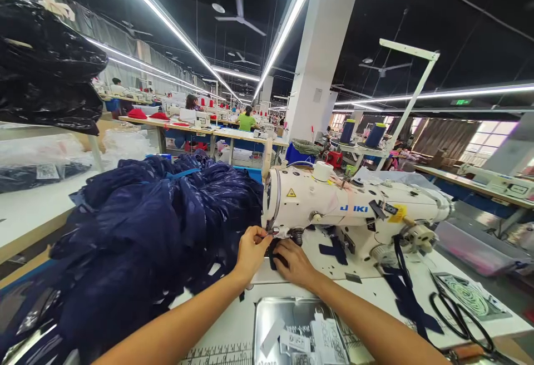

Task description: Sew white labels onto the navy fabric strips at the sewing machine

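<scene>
A white sewing machine (329, 198) marked JUKI stands in front of me. My left hand (251, 251) is closed in a pinch at the machine's needle end; what sits between thumb and finger is too small to make out. Close beside it, my right hand (295, 264) has its fingers curled down on a small dark fabric piece (273, 256) under the machine head. A big heap of navy fabric (142, 220) lies left of the hands. Below my wrists is a shiny metal tray (262, 312) with several printed labels (296, 340).
Black-handled scissors (463, 317) lie at the right front, near navy strips (411, 298) and a coiled pale green cord (469, 295). A black plastic bag (45, 64) bulges at the upper left. Thread cones (374, 135) stand behind the machine. Several people work farther back.
</scene>
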The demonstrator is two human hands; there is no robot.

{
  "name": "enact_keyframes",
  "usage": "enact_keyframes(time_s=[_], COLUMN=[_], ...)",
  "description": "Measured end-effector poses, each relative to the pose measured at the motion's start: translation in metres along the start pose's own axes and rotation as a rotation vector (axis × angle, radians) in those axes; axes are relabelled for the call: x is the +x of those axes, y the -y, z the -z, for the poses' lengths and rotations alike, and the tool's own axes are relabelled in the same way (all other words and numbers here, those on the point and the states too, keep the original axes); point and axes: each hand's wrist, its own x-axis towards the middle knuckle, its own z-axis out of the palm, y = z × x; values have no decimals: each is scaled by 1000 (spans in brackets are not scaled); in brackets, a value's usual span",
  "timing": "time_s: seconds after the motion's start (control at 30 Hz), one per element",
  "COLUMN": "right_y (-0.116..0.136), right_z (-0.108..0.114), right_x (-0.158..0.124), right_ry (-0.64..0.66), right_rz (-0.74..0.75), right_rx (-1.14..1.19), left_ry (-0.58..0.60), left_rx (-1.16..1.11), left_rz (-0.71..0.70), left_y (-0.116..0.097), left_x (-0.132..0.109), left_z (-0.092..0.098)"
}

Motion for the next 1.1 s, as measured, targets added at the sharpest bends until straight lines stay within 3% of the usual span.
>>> enact_keyframes(time_s=[0.2,0.4,0.6,0.7,0.8,0.9,0.97,1.03,1.1], right_y=[0,1,1,0,1,2,3,5,5], right_z=[0,1,1,1,-1,-2,-2,-2,-4], right_x=[0,0,0,-1,-1,-1,-1,-1,-1], right_ry=[20,14,20,16,13,20,19,21,24], right_rz=[-9,-5,-7,-22,-34,-43,-55,-63,-65], right_rx=[-3,-8,-11,-3,16,31,39,50,57], left_ry=[83,236,368,420,428,421,386,325,230], left_rx=[-63,-204,25,155,287,404,420,350,166], left_rz=[70,257,316,215,-14,-275,-420,-455,-302], left_y=[-11,-26,-33,-43,-69,-111,-142,-169,-185], left_x=[-10,-9,-3,-3,-4,3,20,51,89], left_z=[20,31,38,43,44,36,27,16,8])
